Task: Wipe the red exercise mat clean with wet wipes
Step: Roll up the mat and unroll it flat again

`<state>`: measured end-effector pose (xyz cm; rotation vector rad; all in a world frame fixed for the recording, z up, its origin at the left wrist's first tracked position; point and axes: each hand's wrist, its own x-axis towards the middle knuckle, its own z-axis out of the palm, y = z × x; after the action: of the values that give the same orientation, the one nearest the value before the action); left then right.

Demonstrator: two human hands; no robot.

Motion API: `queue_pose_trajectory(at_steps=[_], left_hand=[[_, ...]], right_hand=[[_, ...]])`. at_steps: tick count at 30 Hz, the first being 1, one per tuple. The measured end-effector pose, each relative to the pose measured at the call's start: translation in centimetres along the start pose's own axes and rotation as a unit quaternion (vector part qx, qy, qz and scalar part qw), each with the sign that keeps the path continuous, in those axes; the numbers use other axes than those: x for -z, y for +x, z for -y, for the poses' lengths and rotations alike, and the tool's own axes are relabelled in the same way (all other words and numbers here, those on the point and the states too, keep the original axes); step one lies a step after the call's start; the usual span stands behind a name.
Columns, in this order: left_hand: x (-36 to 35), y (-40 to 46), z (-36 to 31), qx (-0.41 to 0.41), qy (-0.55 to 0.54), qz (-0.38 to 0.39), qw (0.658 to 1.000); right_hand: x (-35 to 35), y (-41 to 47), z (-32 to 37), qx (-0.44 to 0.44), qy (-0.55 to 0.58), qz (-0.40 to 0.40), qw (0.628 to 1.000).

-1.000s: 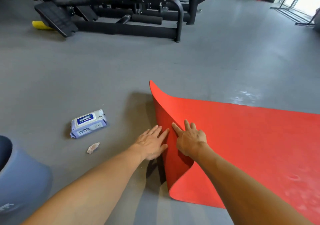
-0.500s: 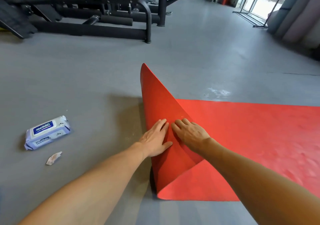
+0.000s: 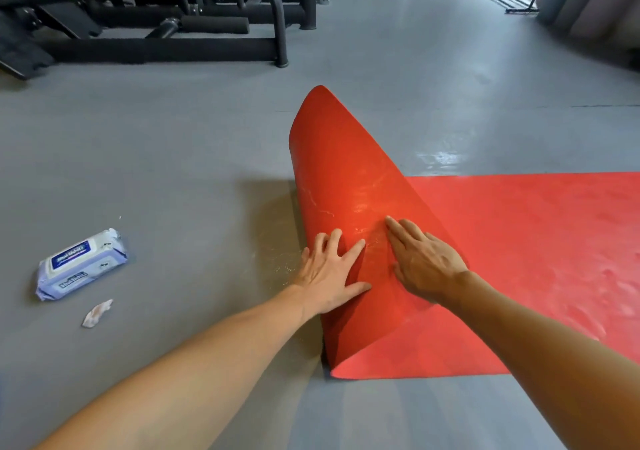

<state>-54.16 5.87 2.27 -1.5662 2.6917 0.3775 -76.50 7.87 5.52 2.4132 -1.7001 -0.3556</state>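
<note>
Head camera view, looking down a person's bare forearms: both hands are pressing flat on the turned-over end of a red exercise mat (image 3: 519,241) that is lying on a grey gym floor (image 3: 173,155). The left hand (image 3: 329,276) is resting on the outer edge of the fold, fingers straight and spread, its thumb lying along the mat's underside. Just beside it, the right hand (image 3: 424,262) is lying palm-down higher on the fold, fingers straight and held together, gripping nothing. The folded end is rising in a curved, pointed flap beyond both sets of fingertips, its exposed underside showing pale scuffs and streaks. The rest of the mat is stretching flat across the floor to the right of the right hand. Well to the left of the left hand, a pack of wet wipes (image 3: 81,264) is sitting on the floor, with a crumpled used wipe (image 3: 97,312) lying just nearer the person. Far beyond the hands, a black weight bench (image 3: 166,30) is standing on the floor.
</note>
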Motion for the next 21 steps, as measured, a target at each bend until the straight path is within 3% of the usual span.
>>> queue_pose_trajectory(at_steps=[9, 13, 17, 21], left_hand=[[-1.7, 2.3, -5.1, -0.035, -0.018, 0.002, 0.999], [-3.2, 3.7, -7.6, -0.067, -0.021, -0.037, 0.997], [-4.3, 4.8, -10.0, -0.071, -0.025, -0.060, 0.995], [-4.8, 5.9, -11.8, -0.012, 0.077, -0.089, 0.993]], right_hand=[[-3.2, -2.9, -4.3, -0.065, 0.057, -0.012, 0.996], [-5.1, -5.3, -6.8, -0.079, 0.079, 0.005, 0.994], [-7.8, -6.6, -8.3, -0.015, 0.150, -0.033, 0.988], [-10.1, -7.8, -9.6, 0.025, 0.187, -0.063, 0.980]])
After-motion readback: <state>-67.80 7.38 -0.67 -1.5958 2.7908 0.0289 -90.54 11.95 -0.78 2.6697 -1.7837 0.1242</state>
